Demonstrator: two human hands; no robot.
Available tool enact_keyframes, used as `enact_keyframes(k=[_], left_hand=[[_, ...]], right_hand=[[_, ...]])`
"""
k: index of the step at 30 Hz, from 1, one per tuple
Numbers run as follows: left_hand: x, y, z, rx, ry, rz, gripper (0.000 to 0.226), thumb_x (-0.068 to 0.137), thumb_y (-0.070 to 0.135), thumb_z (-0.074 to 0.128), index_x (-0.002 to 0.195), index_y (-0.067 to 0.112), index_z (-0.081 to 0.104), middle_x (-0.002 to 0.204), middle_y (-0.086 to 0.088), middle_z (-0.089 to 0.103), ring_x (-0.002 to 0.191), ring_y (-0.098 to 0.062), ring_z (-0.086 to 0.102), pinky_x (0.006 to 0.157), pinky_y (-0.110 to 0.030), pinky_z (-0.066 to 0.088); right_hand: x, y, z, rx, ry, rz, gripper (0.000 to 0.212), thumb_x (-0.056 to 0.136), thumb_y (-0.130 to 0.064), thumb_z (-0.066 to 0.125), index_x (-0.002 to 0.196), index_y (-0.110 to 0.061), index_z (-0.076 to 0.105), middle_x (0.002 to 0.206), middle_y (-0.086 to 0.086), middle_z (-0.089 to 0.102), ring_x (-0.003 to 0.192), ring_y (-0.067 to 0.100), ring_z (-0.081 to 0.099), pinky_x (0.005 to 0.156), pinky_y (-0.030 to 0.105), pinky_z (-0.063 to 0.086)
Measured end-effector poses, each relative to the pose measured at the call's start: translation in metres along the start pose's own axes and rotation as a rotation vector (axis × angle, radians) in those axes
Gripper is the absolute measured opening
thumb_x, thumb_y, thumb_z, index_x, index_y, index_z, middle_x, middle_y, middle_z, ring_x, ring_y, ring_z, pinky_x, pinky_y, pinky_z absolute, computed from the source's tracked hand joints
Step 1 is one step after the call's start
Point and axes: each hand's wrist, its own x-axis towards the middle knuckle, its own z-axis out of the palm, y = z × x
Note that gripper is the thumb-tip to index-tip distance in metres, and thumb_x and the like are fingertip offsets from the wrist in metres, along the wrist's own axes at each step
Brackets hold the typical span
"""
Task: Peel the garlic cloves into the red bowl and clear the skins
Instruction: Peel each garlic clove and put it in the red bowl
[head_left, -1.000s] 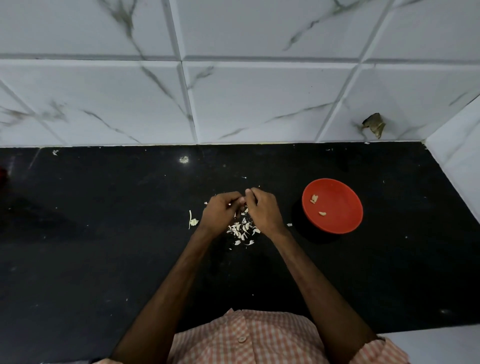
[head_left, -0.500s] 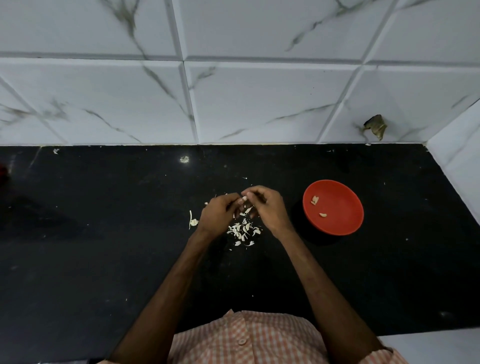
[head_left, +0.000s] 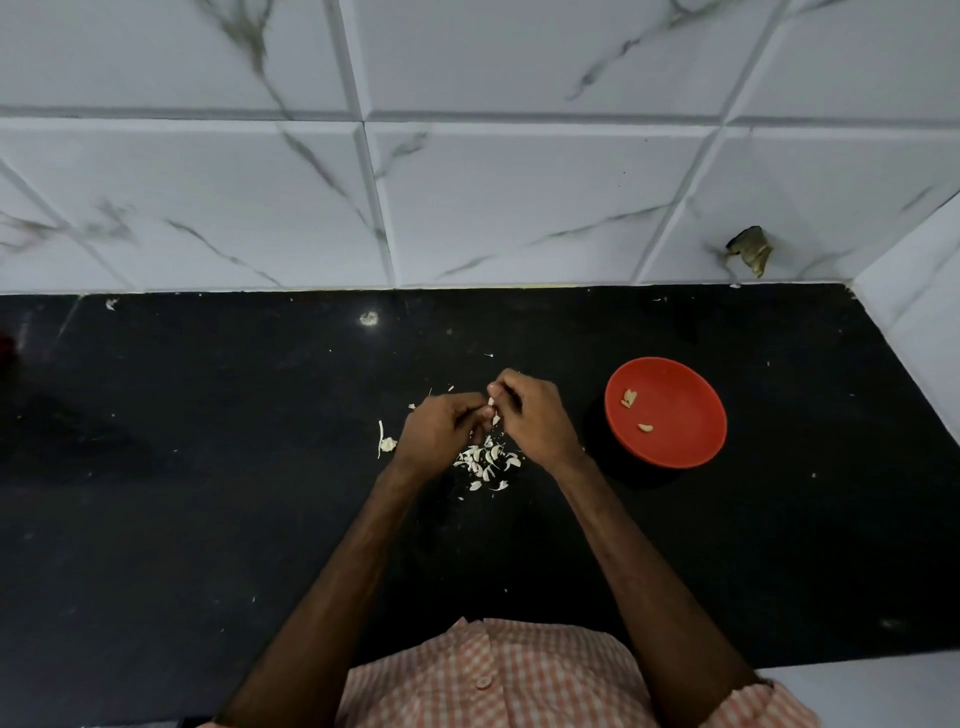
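My left hand (head_left: 441, 434) and my right hand (head_left: 535, 415) meet over the middle of the black counter (head_left: 208, 519). Between their fingertips they pinch a small pale garlic clove (head_left: 491, 402), mostly hidden by the fingers. Below the hands lies a heap of white garlic skins (head_left: 485, 462). A garlic stem piece (head_left: 385, 442) lies just left of my left hand. The red bowl (head_left: 691, 415) stands to the right of my right hand and holds a few peeled cloves (head_left: 629, 398).
A white marble-tiled wall (head_left: 519, 208) runs along the back of the counter, with a side wall (head_left: 930, 322) at the right. A dark broken patch (head_left: 750, 249) marks the tile near the corner. Something red (head_left: 6, 345) shows at the far left edge.
My right hand has lifted slightly and its fingers have shifted on the clove. The bowl and the heap of skins have not moved.
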Motion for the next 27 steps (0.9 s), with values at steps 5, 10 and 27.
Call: enact_keyframes(k=[5,10,27], left_hand=[[0.002,0.001,-0.001,-0.208,-0.058,-0.056,0.031,0.102,0.030,0.049,0.075,0.023,0.062,0.062,0.002,0.065,0.059,-0.024,0.058,0.062,-0.035,0.046],[0.000,0.019,0.001,-0.672,-0.024,-0.254,0.037,0.107,0.014,0.040,0.073,0.009,0.055,0.056,-0.001,0.050,0.046,-0.004,0.043,0.046,-0.015,0.032],[0.005,-0.001,0.011,-0.111,0.130,-0.135,0.025,0.102,0.039,0.047,0.086,0.027,0.063,0.072,0.012,0.065,0.071,-0.008,0.063,0.071,-0.041,0.052]], right_hand=[[0.000,0.001,0.000,0.163,0.065,0.100,0.017,0.095,-0.014,0.068,0.078,-0.013,0.064,0.069,-0.006,0.063,0.062,0.004,0.058,0.060,0.022,0.046],[-0.003,0.000,0.002,0.446,0.043,0.112,0.016,0.088,-0.004,0.073,0.086,-0.020,0.070,0.083,-0.003,0.069,0.078,0.014,0.066,0.067,0.028,0.053],[-0.003,-0.003,0.005,0.356,0.161,0.213,0.010,0.098,-0.017,0.065,0.093,-0.010,0.070,0.082,-0.002,0.071,0.072,0.009,0.070,0.061,0.026,0.058]])
